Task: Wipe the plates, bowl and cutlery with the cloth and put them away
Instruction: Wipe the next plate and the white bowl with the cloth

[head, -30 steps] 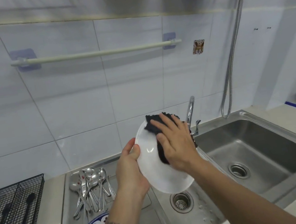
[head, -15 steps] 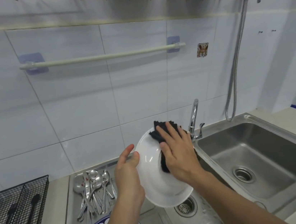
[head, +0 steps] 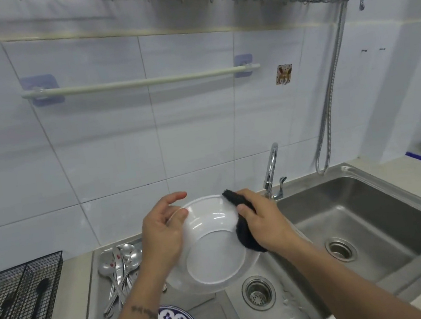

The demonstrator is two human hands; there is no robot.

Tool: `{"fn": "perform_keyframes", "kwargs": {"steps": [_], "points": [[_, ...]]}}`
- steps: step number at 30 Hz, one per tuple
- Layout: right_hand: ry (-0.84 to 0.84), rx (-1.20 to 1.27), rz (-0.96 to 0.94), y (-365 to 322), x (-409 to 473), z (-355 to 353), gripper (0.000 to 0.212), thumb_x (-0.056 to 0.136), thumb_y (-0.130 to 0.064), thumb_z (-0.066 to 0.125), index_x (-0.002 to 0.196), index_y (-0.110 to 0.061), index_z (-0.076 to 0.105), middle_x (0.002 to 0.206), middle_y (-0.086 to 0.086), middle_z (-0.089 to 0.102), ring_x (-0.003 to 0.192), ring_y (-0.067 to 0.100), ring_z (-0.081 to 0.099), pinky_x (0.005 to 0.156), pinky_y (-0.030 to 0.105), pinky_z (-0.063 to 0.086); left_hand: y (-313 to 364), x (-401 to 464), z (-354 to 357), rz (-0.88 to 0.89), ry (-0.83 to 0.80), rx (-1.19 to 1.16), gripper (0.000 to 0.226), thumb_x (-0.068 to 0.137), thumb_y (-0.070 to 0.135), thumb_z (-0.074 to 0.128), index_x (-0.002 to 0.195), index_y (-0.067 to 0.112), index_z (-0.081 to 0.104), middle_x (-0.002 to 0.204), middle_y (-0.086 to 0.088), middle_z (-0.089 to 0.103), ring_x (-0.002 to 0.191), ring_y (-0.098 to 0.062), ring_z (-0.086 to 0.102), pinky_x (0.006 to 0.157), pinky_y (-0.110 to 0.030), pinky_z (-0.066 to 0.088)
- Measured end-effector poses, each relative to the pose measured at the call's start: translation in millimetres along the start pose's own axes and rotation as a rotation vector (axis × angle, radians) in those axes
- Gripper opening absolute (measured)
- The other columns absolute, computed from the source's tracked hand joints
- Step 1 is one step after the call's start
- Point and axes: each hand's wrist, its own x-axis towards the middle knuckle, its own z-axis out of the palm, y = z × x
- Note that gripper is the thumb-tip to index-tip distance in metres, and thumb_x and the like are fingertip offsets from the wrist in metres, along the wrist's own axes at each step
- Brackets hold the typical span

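Both forearms are bare, with no sleeves, watch or rings in sight. The left forearm carries a dark tattoo, a band of small script across it and more ink below.

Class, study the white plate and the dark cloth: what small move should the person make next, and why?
Probably sweep the dark cloth, gripped by the right hand, across the white plate: it sits only at the right rim while the left hand steadies the left edge.
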Motion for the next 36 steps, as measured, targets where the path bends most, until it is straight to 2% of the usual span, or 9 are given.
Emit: {"fn": "perform_keyframes", "kwargs": {"steps": [6,11,15,21,26,29,31,33,36], "points": [[0.081,-0.171,-0.134,-11.1,-29.8,32.3,0.032,0.086,-0.014,0.047,0.110,-0.032,0.059,0.099,-0.016,0.065,0.095,0.010,0.058,0.082,0.032,0.047,-26.6,0.8,-3.7,-0.114,0.068,-0.023,0.036,0.097,0.003,0.053,0.100,0.034,0.071,0.110,0.003,0.070,0.097,-0.008,0.062,0.081,-0.021,0.046],[0.097,-0.286,-0.301,-11.5,-46.8,51.2,0.044,0.076,-0.014,0.040,0.113,-0.022,0.062,0.103,-0.009,0.067,0.094,0.016,0.059,0.082,0.037,0.049,-39.4,-10.0,18.0,-0.382,0.232,-0.430,0.029,0.094,0.023,0.059,0.118,0.038,0.063,0.137,0.000,0.053,0.125,-0.020,0.050,0.105,-0.042,0.042],[0.037,-0.302,-0.334,-10.0,-57.2,52.9,0.040,0.079,-0.016,0.040,0.113,-0.022,0.061,0.098,-0.010,0.065,0.089,0.014,0.057,0.080,0.035,0.048,-37.3,6.6,18.6,-0.595,0.403,-0.457,0.067,0.084,-0.007,0.037,0.137,0.031,0.050,0.141,-0.018,0.048,0.093,-0.025,0.051,0.065,-0.032,0.043],[-0.158,-0.139,-0.304,12.4,-69.4,35.8,0.031,0.094,-0.026,0.046,0.121,-0.029,0.059,0.115,-0.019,0.061,0.109,0.003,0.054,0.100,0.020,0.036,-23.6,6.3,-4.6,-0.611,0.426,-0.721,0.074,0.084,-0.018,0.034,0.136,0.032,0.053,0.131,-0.014,0.046,0.096,-0.035,0.057,0.070,-0.043,0.054],[-0.147,-0.135,-0.003,30.5,-58.8,30.9,0.030,0.096,-0.024,0.047,0.119,-0.036,0.062,0.104,-0.016,0.067,0.100,0.006,0.060,0.088,0.027,0.046,-10.9,-6.9,1.1,-0.503,0.284,-0.654,0.055,0.088,-0.011,0.048,0.120,0.032,0.062,0.124,-0.009,0.059,0.104,-0.040,0.063,0.088,-0.057,0.054],[-0.043,-0.148,0.051,18.4,-50.3,39.8,0.030,0.097,-0.023,0.048,0.122,-0.037,0.059,0.108,-0.016,0.067,0.102,0.010,0.060,0.089,0.028,0.047,-10.1,-21.7,16.5,-0.435,0.171,-0.603,0.045,0.092,-0.005,0.053,0.123,0.026,0.063,0.116,-0.009,0.065,0.092,-0.034,0.068,0.078,-0.049,0.058],[-0.013,-0.091,0.017,2.0,-51.0,49.0,0.033,0.098,-0.023,0.047,0.127,-0.036,0.055,0.113,-0.024,0.061,0.103,0.003,0.055,0.091,0.015,0.040,-12.1,-29.5,23.2,-0.420,0.155,-0.594,0.039,0.093,-0.003,0.055,0.116,0.026,0.067,0.116,-0.012,0.066,0.087,-0.030,0.069,0.068,-0.041,0.059],[-0.154,-0.027,-0.040,-14.9,-58.2,58.8,0.042,0.096,-0.025,0.047,0.138,-0.034,0.043,0.122,-0.027,0.051,0.108,-0.008,0.044,0.092,0.001,0.027,-15.4,-32.4,19.8,-0.426,0.175,-0.630,0.037,0.094,-0.001,0.056,0.111,0.028,0.069,0.122,-0.017,0.066,0.092,-0.033,0.069,0.070,-0.041,0.059],[-0.420,-0.073,-0.150,-18.1,-66.7,67.6,0.058,0.093,-0.037,0.048,0.147,-0.036,0.026,0.149,-0.020,0.034,0.135,-0.001,0.030,0.114,0.023,0.023,-18.3,-33.8,-4.7,-0.427,0.249,-0.626,0.032,0.095,0.010,0.060,0.108,0.036,0.072,0.129,-0.020,0.062,0.107,-0.040,0.066,0.078,-0.048,0.058]]}}
